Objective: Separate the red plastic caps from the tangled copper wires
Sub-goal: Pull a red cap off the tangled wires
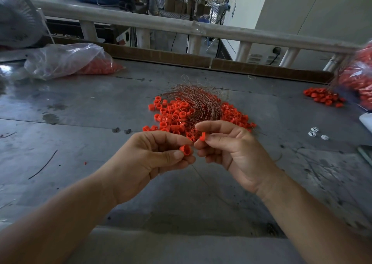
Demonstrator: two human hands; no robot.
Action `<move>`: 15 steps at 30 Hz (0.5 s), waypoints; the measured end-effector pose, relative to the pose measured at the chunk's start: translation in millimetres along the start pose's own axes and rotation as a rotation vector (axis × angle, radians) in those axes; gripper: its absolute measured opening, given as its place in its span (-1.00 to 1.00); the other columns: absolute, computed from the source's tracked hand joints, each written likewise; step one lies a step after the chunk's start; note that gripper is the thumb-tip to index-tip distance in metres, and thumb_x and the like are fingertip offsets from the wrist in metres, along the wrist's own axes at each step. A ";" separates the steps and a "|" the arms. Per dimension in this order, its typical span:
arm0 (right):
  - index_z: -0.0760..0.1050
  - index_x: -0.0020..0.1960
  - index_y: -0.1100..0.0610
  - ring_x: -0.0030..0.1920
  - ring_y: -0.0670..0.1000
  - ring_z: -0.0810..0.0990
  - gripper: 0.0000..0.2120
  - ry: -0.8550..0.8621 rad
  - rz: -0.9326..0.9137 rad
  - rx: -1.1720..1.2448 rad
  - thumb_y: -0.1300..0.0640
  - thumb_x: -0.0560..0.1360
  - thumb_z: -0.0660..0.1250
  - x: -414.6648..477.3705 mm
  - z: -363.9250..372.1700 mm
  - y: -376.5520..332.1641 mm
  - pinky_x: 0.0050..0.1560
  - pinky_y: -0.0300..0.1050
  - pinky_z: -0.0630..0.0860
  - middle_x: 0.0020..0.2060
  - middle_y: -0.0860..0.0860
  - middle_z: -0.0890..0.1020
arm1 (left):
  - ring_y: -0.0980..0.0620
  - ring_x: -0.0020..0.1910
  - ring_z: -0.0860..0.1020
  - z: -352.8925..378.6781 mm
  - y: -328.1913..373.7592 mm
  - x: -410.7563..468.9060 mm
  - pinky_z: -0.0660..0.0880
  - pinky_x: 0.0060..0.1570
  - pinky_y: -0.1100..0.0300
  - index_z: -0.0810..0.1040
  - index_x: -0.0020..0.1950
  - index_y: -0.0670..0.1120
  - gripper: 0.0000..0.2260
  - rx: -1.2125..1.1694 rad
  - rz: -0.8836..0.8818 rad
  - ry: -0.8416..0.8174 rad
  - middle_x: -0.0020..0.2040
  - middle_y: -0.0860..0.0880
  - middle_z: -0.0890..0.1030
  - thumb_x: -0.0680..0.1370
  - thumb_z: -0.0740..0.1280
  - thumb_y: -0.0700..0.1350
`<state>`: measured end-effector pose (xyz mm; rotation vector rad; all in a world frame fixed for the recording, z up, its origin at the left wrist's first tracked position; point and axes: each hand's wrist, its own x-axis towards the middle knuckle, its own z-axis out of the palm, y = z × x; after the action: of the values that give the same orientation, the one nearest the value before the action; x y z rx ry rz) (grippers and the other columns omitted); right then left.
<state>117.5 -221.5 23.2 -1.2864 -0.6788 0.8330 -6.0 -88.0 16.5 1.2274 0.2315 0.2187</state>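
A pile of red plastic caps (pixel 173 114) lies in the middle of the grey metal table (pixel 80 110), with a bundle of tangled copper wires (pixel 199 102) arching over it. Just in front of the pile, my left hand (pixel 155 157) pinches one red cap (pixel 185 150) between thumb and fingers. My right hand (pixel 231 146) pinches another red cap (pixel 202 136) between thumb and forefinger, right beside the left hand. A thin wire trails down from between the hands.
A clear plastic bag (pixel 66 60) with red caps lies at the back left. At the right edge another bag of caps (pixel 358 82) spills a small heap (pixel 322 98). A few white parts (pixel 317 133) sit at right. A wrapped rail (pixel 161 25) borders the table's far side.
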 end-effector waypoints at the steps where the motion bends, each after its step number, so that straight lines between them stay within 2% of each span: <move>1: 0.61 -0.18 0.08 -0.38 -0.07 0.61 -0.84 -0.002 0.003 0.008 0.18 0.28 0.31 -0.6 0.3 -0.3 -0.41 -0.29 0.49 -0.37 0.03 0.65 | -0.02 -0.24 0.67 0.0 -0.1 0.1 0.56 -0.29 0.30 0.69 -0.25 -0.14 -0.80 0.002 0.000 0.001 -0.25 -0.14 0.67 0.26 0.33 -0.33; 7: 0.51 -0.15 0.16 -0.39 -0.06 0.62 -0.84 0.007 0.039 0.047 0.15 0.29 0.32 -0.4 1.8 0.0 -0.44 -0.29 0.49 -0.38 0.04 0.65 | -0.02 -0.25 0.67 -0.1 0.8 0.0 0.56 -0.29 0.30 0.69 -0.24 -0.15 -0.81 0.009 -0.001 -0.001 -0.25 -0.16 0.67 0.25 0.33 -0.33; 15: 0.59 -0.16 0.12 -0.38 -0.10 0.59 -0.85 0.008 0.003 0.091 0.17 0.28 0.32 -0.3 1.0 1.6 -0.41 -0.30 0.50 -0.39 0.02 0.62 | -0.03 -0.27 0.67 2.0 0.3 0.4 0.56 -0.32 0.29 0.69 -0.25 -0.16 -0.80 -0.003 0.014 0.035 -0.28 -0.14 0.67 0.24 0.32 -0.34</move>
<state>116.2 -221.1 21.8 -1.2088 -0.6257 0.8513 -5.1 -89.6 17.4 1.2236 0.2524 0.2529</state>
